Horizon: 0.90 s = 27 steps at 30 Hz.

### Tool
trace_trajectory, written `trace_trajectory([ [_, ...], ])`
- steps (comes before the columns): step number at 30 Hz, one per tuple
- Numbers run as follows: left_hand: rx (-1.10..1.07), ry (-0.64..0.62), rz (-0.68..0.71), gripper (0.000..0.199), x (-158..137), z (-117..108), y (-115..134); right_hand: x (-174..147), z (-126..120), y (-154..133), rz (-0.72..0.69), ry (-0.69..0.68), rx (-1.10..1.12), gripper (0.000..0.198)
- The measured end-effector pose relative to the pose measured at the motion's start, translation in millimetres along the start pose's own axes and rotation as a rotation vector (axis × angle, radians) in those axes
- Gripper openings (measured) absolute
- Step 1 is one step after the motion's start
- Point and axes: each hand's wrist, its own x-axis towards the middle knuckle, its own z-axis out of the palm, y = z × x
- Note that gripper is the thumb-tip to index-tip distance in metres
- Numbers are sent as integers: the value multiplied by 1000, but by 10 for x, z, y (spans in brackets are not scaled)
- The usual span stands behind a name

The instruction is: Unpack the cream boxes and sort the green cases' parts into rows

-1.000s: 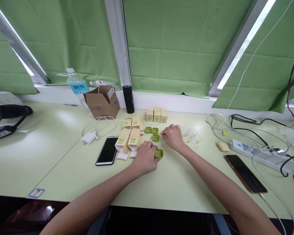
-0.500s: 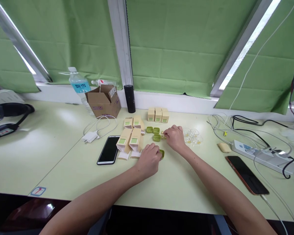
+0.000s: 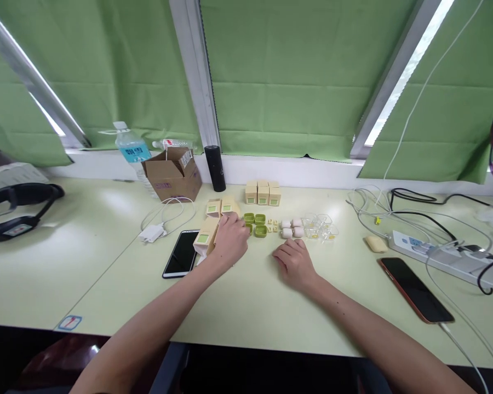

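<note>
My left hand (image 3: 232, 238) is closed with its fingers pointing down, at the edge of a small green cup (image 3: 250, 227) that it partly covers. It also hides most of one beige carton. A matching open carton (image 3: 207, 232) lies just left of it. Three more green cups, one being the front right cup (image 3: 261, 231), sit tightly around the first. My right hand (image 3: 294, 264) rests on the table with curled fingers and nothing visible in them. Beyond it are several pale pink marshmallow-like pieces (image 3: 298, 232), tiny yellow pieces (image 3: 272, 225) and clear plastic cups (image 3: 320, 225).
Three beige boxes (image 3: 263, 193) stand at the back by a black cylinder (image 3: 215, 168) and a cardboard box (image 3: 172, 175). A phone (image 3: 181, 253) lies left of the cartons. At right are another phone (image 3: 414, 289), a power strip (image 3: 431, 257) and tangled cables.
My left hand has moved left and forward with its green cup, which now stands among the others. My right hand has drawn back from the yellow pieces, revealing the pale pink pieces.
</note>
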Motion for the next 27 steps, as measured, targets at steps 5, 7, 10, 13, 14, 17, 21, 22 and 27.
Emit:
trace_trajectory([
  [5,40,-48,15,28,152,132,-38,22,12,7,-6,-6,10,20],
  [7,36,-55,20,28,182,198,-34,18,3,19,-6,-16,22,20],
  [10,36,-59,19,28,196,275,-35,17,-4,24,-18,-30,26,20],
  [13,42,-56,14,28,191,273,-42,24,-7,16,-25,-41,30,20],
  [14,43,-55,13,28,184,247,-37,25,-8,12,-23,-41,33,20],
  [17,47,-39,31,30,128,113,42,27,-10,2,-9,-40,42,21],
  [21,9,-27,148,31,-75,-19,303,42,-43,13,8,17,43,20],
  [22,-18,-46,192,31,-144,-13,375,53,-62,26,15,46,36,20],
  [27,-109,-144,309,22,-418,203,550,202,-208,196,136,125,-59,17],
])
